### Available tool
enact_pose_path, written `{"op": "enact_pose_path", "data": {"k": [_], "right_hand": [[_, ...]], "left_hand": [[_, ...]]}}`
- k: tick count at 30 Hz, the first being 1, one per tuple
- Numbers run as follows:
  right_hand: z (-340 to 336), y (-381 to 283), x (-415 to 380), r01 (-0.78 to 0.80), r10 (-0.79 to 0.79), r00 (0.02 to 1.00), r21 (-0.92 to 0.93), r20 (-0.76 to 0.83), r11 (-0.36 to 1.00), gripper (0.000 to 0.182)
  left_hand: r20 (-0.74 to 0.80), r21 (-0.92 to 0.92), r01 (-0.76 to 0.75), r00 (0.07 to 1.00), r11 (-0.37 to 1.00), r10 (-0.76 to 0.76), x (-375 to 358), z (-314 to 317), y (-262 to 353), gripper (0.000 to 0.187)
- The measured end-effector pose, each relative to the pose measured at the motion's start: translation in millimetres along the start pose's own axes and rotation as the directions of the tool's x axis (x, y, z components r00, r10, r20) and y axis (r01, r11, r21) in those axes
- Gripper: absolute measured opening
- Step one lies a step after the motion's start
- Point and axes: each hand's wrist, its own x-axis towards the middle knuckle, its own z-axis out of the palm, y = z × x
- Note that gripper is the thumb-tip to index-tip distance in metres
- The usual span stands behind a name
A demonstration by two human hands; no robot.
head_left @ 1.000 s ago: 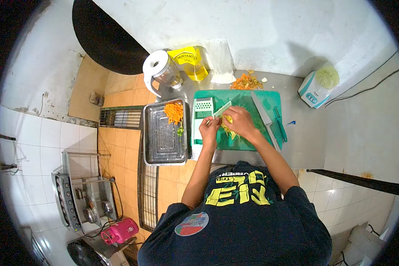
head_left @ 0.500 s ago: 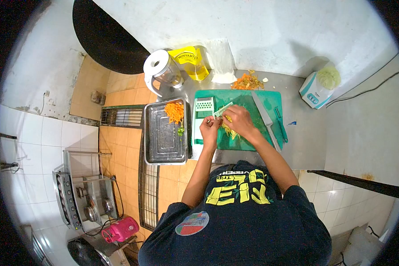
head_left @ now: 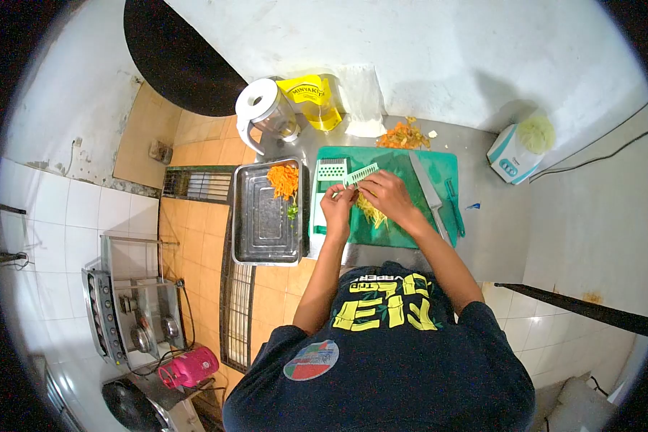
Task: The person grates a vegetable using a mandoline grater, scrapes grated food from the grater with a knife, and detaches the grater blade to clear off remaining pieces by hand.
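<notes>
Over the green cutting board (head_left: 410,230), my left hand (head_left: 335,209) pinches the near end of a pale green slotted grater insert (head_left: 361,175). My right hand (head_left: 386,194) has its fingers closed on the same insert's side, partly hiding it. Yellowish shreds (head_left: 370,212) lie on the board beneath my right hand. Left of the hands, a pale green grater (head_left: 332,171) with a holed plate rests on the board. A large knife (head_left: 428,189) lies right of my right hand, with a green-handled peeler-like tool (head_left: 454,209) beside it.
Left of the board stands a metal tray (head_left: 265,241) with orange shreds (head_left: 284,181) and green bits. Behind are a blender jug (head_left: 268,111), a yellow oil pouch (head_left: 317,103) and a heap of peelings (head_left: 403,135). A white-and-blue appliance (head_left: 513,157) stands at the right.
The slotted insert has turned slightly, so more of its slotted face shows. Both hands keep hold of it, with small finger shifts. The view has moved a little.
</notes>
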Motion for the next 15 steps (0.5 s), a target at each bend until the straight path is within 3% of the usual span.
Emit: {"op": "enact_pose_path", "data": {"k": [7,15], "right_hand": [[3,8,3,-0.083,0.082,0.996,0.087,0.022,0.993,0.01],[5,17,3,0.009,0.004,0.983,-0.073,0.181,0.997,0.011]], "left_hand": [[0.017,0.045,-0.016,1.0,0.999,0.015,3,4,0,0.021],[0.061,0.124,-0.001,0.998,0.992,-0.007,4,3,4,0.02]]}}
